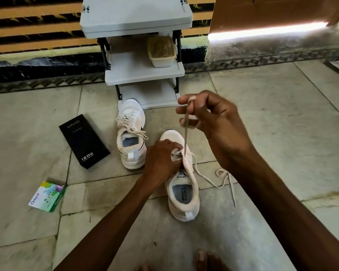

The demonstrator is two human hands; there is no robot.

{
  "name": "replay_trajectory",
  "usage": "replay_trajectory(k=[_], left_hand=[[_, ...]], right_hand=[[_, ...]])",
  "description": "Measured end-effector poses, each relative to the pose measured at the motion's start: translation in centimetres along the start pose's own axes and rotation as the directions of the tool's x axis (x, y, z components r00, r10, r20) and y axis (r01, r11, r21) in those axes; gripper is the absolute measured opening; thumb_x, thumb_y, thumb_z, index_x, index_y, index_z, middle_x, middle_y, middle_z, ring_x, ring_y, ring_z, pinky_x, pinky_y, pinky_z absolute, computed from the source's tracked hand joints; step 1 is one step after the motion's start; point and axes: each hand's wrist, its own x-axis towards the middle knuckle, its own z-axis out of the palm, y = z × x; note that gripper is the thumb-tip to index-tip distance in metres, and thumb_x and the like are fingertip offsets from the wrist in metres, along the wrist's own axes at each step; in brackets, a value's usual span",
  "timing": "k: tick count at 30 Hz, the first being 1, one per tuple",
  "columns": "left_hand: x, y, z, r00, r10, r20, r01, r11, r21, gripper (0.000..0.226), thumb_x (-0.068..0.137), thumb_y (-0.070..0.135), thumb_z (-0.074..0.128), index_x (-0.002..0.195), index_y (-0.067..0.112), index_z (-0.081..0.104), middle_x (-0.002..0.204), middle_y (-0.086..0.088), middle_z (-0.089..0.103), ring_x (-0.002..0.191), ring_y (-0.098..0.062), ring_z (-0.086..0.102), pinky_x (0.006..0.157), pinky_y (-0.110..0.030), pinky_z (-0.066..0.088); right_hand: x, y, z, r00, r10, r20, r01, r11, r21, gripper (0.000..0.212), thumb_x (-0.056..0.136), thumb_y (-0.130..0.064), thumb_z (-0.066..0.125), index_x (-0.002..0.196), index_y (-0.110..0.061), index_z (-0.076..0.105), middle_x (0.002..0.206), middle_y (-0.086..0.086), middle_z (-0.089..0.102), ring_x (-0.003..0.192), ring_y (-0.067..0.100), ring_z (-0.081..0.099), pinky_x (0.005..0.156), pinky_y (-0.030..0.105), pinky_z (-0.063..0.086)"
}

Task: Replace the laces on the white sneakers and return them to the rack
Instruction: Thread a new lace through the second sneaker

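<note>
The right hand (209,118) has fingers curled tight, pinching a lace (186,137) that runs straight down from them into a shoe (184,194). The left hand (160,159) has fingers curled round that shoe's laced part. The other shoe (131,137) sits left of them, by the rack (143,63).

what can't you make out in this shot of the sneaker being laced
Head view only:
- Most of the lacing on the near sneaker: covered by the left hand holding it.
- End of the lace: hidden inside the right hand pinching it.
- Top of the rack: cut off by the upper edge.
- Contents of the tub on the rack: too blurred to identify.
- Small print on the black box: too small.
</note>
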Motion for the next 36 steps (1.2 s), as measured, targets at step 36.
replay_trajectory(k=[36], left_hand=[[0.2,-0.3,-1.3,0.983,-0.152,0.106,0.176,0.946,-0.272,0.038,0.074,0.012,0.074,0.112,0.015,0.069,0.118,-0.002,0.061,0.101,-0.011,0.058,0.075,-0.007,0.033]], right_hand=[[-1.4,10.0,-5.6,0.689,0.652,-0.318,-0.656,0.374,-0.655,0.031,0.090,-0.026,0.064,0.072,-0.002,0.072,0.061,0.007,0.066,0.046,0.015,0.052,0.049,0.023,0.043]])
